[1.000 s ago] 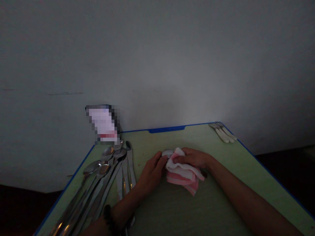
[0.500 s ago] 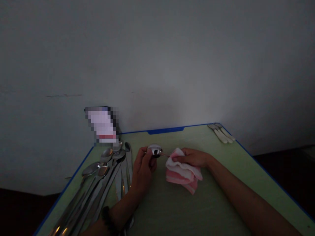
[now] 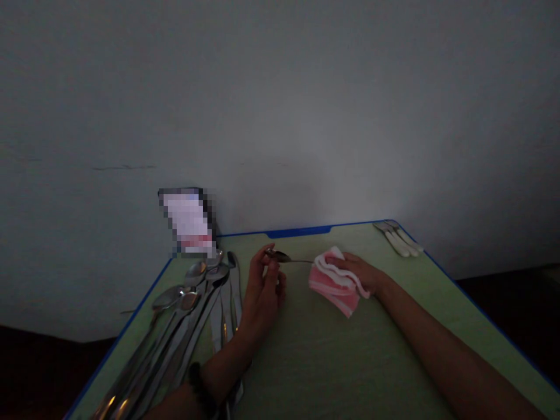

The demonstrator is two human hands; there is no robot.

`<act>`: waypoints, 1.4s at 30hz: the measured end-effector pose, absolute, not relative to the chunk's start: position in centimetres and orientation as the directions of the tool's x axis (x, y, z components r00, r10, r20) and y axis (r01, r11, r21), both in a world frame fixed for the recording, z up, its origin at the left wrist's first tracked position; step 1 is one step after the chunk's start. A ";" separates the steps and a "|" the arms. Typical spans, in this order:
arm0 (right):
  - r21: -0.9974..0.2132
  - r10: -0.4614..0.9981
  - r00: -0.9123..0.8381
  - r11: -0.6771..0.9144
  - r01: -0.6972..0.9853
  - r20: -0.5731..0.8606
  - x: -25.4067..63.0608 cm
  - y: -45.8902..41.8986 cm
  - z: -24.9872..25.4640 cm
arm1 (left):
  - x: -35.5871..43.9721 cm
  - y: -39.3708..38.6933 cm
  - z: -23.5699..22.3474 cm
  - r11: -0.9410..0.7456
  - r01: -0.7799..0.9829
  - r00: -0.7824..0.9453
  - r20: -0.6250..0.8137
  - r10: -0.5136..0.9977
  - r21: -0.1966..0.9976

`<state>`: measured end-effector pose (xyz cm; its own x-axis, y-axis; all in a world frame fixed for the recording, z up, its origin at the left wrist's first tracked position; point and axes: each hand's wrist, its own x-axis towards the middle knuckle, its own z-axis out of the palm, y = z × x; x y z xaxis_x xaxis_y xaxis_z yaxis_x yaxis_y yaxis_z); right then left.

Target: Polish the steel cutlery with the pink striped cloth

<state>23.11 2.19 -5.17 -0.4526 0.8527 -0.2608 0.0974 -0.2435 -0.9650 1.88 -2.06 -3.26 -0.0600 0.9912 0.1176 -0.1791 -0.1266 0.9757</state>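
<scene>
A metal spoon (image 3: 280,256) is held level above the table between my two hands. My left hand (image 3: 265,286) pinches the tip of its bowl between thumb and fingers. Around the handle end is a pink and white cloth (image 3: 335,286), gripped by my right hand (image 3: 361,273); the cloth hides that part of the handle. Left of my left arm lies a pile of metal cutlery (image 3: 188,309), with several spoons and knives, partly covered by the forearm.
On the green table (image 3: 341,367) with a blue edge, forks with white handles (image 3: 398,240) lie at the far right corner. A phone (image 3: 188,221) with a blurred screen leans against the grey wall (image 3: 280,116) at the back left.
The spoon has turned, its bowl now seen edge-on rather than by its rounded back. My right hand and the cloth have shifted right and slightly up, along the handle.
</scene>
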 end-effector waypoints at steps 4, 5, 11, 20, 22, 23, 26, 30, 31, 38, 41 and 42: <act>-0.980 0.862 -0.467 -0.176 0.090 -0.198 22.3 2.2 -4.6 | 1.6 -1.6 -3.6 -0.103 -0.275 -0.015 0.103 0.995 0.956; -0.981 0.856 -0.480 -0.167 0.101 -0.195 22.2 2.2 -4.4 | 1.5 -1.5 -3.8 -0.094 -0.280 -0.018 0.093 0.995 0.955; -0.963 0.762 -0.591 -0.174 0.205 -0.263 22.4 2.0 -3.5 | 1.7 -1.4 -4.3 0.004 -0.191 0.009 -0.002 1.000 0.982; -0.929 0.652 -0.705 0.003 0.370 -0.279 21.9 1.9 -3.2 | 2.0 -2.0 -3.9 -0.041 0.052 0.194 0.030 0.981 0.998; -0.907 0.647 -0.708 0.058 0.416 -0.284 21.6 1.9 -3.2 | 1.9 -2.0 -3.9 -0.078 0.108 0.194 0.056 0.979 0.991; -0.897 0.646 -0.707 0.079 0.436 -0.287 21.5 1.8 -3.2 | 1.9 -2.0 -3.9 -0.100 0.137 0.192 0.073 0.979 0.986; -0.875 0.650 -0.706 0.128 0.467 -0.282 21.0 1.7 -3.3 | 1.9 -1.9 -4.1 -0.137 0.208 0.178 0.100 0.979 0.968; -0.852 0.689 -0.667 0.139 0.504 -0.282 20.8 1.6 -3.1 | 1.9 -2.0 -4.4 -0.148 0.217 0.162 0.114 0.980 0.965; -0.844 0.699 -0.653 0.135 0.520 -0.291 20.8 1.6 -3.1 | 1.9 -2.0 -4.4 -0.149 0.222 0.161 0.114 0.980 0.964; -0.888 0.725 -0.606 -0.017 0.460 -0.328 21.3 1.6 -3.1 | 1.7 -2.6 -3.7 -0.112 0.169 0.255 0.067 0.965 0.979; -0.912 0.740 -0.585 -0.091 0.399 -0.331 21.4 1.6 -3.2 | 1.7 -2.9 -3.7 -0.074 0.036 0.341 0.057 0.938 0.997; -0.914 0.747 -0.577 -0.103 0.392 -0.331 21.4 1.5 -3.2 | 1.7 -2.9 -3.7 -0.061 -0.003 0.360 0.058 0.931 0.998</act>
<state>21.42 1.55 -3.24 -0.5771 0.7466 -0.3310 0.3917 -0.1026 -0.9144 1.69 -2.95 -3.71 0.3600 0.9311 0.0582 -0.0027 -0.0614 0.9981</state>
